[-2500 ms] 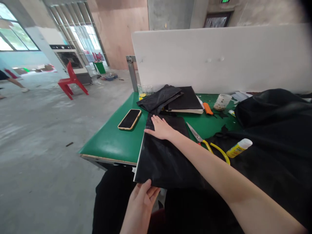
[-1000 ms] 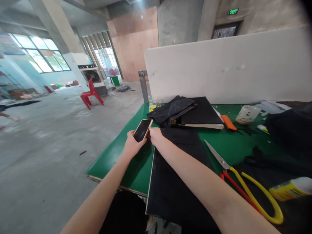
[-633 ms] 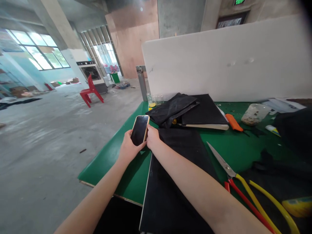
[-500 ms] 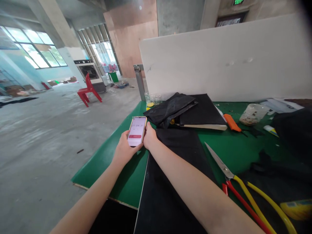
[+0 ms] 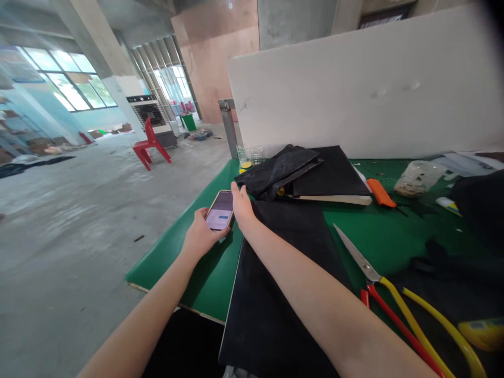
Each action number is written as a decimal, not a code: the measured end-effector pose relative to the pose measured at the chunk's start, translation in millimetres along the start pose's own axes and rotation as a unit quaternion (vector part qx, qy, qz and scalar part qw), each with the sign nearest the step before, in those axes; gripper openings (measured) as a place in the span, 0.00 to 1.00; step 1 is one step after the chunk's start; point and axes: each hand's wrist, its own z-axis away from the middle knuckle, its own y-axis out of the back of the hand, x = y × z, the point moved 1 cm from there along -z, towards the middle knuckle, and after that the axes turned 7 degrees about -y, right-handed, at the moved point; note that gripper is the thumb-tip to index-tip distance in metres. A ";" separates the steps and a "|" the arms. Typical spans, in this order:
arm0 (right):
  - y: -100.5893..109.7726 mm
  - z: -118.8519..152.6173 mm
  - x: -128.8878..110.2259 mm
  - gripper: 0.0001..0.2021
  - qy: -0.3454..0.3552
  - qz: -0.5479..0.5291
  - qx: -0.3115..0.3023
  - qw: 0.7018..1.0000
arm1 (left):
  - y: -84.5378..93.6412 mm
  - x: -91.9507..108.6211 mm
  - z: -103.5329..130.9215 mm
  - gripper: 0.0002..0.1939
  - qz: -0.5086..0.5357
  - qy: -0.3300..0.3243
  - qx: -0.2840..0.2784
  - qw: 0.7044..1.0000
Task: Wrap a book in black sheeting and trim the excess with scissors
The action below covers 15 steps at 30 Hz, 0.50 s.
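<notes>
A phone (image 5: pixel 220 211) with a lit screen is tilted above the green table's left part. My left hand (image 5: pixel 200 234) is wrapped round its left and lower edges. At the phone's right edge is my right hand (image 5: pixel 242 207), its fingers raised and apart, gripping nothing that I can see. Beneath my right forearm lies a long black panel (image 5: pixel 271 299). Folded black material (image 5: pixel 281 170) and a black-covered board (image 5: pixel 331 173) lie behind my hands. To the right are large scissors (image 5: pixel 370 273) with red and yellow handles.
An orange-handled tool (image 5: pixel 380 192) and a clear plastic container (image 5: pixel 417 179) lie at the right of the green table (image 5: pixel 157 268). A white board (image 5: pixel 346 100) stands behind. Clear jars (image 5: pixel 251 155) are near the back corner. A red chair (image 5: pixel 151 145) stands on the floor.
The phone has tipped back and its timer display has given way to a darker screen with a pop-up. My right hand's fingers have lifted from its edge. The view has shifted slightly.
</notes>
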 end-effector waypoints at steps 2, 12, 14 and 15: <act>8.8 5.0 -13.4 0.34 0.045 0.060 0.008 0.997 | 1.6 0.5 1.1 0.39 -0.007 0.001 -0.007 1.000; 37.5 29.0 -26.7 0.06 0.275 0.396 -0.146 0.864 | 6.4 3.0 6.0 0.37 -0.025 -0.005 -0.018 1.000; 36.1 29.6 -22.5 0.07 0.286 0.429 -0.151 0.843 | 6.7 3.0 5.9 0.37 -0.028 -0.005 -0.020 0.999; 35.2 29.3 -20.8 0.07 0.290 0.442 -0.153 0.835 | 6.8 2.9 5.8 0.37 -0.030 -0.005 -0.022 0.999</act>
